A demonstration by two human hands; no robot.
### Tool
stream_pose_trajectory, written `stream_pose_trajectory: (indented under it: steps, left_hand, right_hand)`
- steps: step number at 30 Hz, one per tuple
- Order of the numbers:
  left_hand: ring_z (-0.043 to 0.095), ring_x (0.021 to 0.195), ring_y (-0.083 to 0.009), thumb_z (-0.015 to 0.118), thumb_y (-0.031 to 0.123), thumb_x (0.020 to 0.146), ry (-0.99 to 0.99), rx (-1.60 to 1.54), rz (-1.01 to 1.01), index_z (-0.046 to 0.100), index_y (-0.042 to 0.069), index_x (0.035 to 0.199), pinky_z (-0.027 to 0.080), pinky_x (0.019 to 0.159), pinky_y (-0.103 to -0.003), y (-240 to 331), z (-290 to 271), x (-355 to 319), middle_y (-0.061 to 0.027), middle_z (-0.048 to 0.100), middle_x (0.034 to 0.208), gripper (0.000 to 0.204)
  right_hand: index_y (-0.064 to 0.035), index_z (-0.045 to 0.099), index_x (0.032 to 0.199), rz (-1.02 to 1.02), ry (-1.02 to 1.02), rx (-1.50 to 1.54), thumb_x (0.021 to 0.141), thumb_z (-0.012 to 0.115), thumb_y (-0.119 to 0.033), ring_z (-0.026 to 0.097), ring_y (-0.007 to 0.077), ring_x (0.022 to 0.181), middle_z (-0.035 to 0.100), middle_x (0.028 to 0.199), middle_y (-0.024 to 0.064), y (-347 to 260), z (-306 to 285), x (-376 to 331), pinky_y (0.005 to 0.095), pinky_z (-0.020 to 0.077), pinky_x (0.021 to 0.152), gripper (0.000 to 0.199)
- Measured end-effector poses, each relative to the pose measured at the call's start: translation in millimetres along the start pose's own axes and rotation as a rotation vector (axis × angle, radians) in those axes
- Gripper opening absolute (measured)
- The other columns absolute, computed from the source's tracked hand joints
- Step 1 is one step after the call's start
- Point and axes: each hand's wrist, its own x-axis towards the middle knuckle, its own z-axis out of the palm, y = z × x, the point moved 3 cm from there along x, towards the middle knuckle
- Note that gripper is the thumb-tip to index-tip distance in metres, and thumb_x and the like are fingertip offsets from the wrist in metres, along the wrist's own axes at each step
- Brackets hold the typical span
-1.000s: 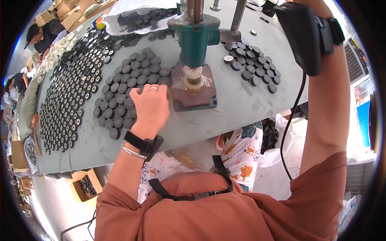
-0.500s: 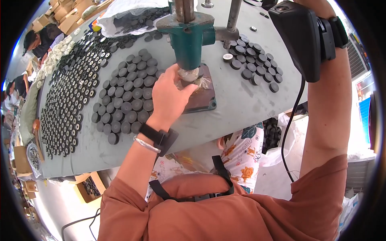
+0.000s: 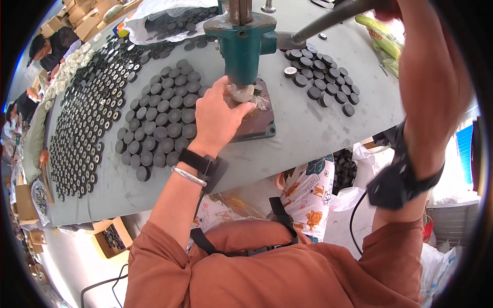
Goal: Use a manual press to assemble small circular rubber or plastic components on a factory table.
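Note:
A green hand press [image 3: 241, 51] stands at the table's far middle, its ram lowered toward a dark base plate [image 3: 259, 126]. Under the ram sits a rounded piece wrapped in clear plastic [image 3: 241, 93]. My left hand [image 3: 218, 117] curls around it from the left, thumb and fingers closing on its sides; what lies between the fingertips is hidden. At the upper right, my right hand [image 3: 391, 11] grips the end of the press's steel lever [image 3: 334, 21], partly cut off by the picture's edge. A small dark disc [image 3: 258, 89] shows beside the wrapped piece.
Black round caps [image 3: 164, 118] crowd the table left of the press. Farther left lie many ringed discs [image 3: 92, 133]. Another cluster of caps [image 3: 328, 77] is to the right, before a yellow-green package [image 3: 382, 41]. A white bag [image 3: 154, 25] holds dark discs. Another person [image 3: 54, 43] works far left.
The lever has swung down to the right and toward me, my right hand and forearm moving with it. The yellow-green package has come into sight. My left hand stays at the press.

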Motion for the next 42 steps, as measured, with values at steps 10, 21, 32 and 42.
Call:
stream_pose_trajectory:
  steps: [10,21,32,42]
  left_hand:
    - [0.063,0.088,-0.0184,0.08,0.014,0.066,-0.042,-0.085,0.146,0.058,0.004,0.111,0.048,0.081,-0.03,16.1,16.0,-1.1,-0.0086,0.067,0.099,0.051]
    - [0.06,0.104,-0.0191,0.077,0.008,0.067,-0.155,-0.204,0.094,0.045,0.001,0.13,0.044,0.092,-0.028,6.3,14.3,-7.3,-0.0126,0.063,0.114,0.072]
    - [0.064,0.098,-0.0173,0.077,0.011,0.069,-0.008,-0.24,-0.018,0.05,0.0,0.126,0.047,0.085,-0.028,13.1,14.7,-7.9,-0.013,0.067,0.105,0.064]
    - [0.064,0.098,-0.0185,0.077,0.013,0.068,-0.028,-0.219,-0.029,0.043,-0.003,0.13,0.046,0.088,-0.029,12.6,16.7,-7.5,-0.0138,0.067,0.106,0.073]
  right_hand:
    - [0.0051,0.05,0.111,0.028,0.015,0.015,0.092,0.046,0.0,0.059,0.0178,0.089,0.061,0.102,0.0175,-84.4,-49.7,-82.2,0.0271,0.0492,0.075,0.02]
    - [0.0004,0.042,0.111,-0.102,-0.274,-0.06,0.086,0.049,0.005,0.057,0.0269,0.092,0.052,0.111,0.0292,-86.6,-61.2,-133.5,0.0329,0.0533,0.074,0.026]
    - [0.0028,0.043,0.111,-0.131,-0.293,-0.041,0.085,0.048,0.006,0.06,0.0285,0.091,0.053,0.108,0.0292,-85.4,-64.9,-115.4,0.0337,0.0547,0.075,0.027]
    - [0.003,0.045,0.111,-0.092,-0.056,0.062,0.087,0.048,0.004,0.059,0.0236,0.087,0.057,0.103,0.0284,-87.6,-52.8,-99.9,0.0327,0.0523,0.076,0.024]
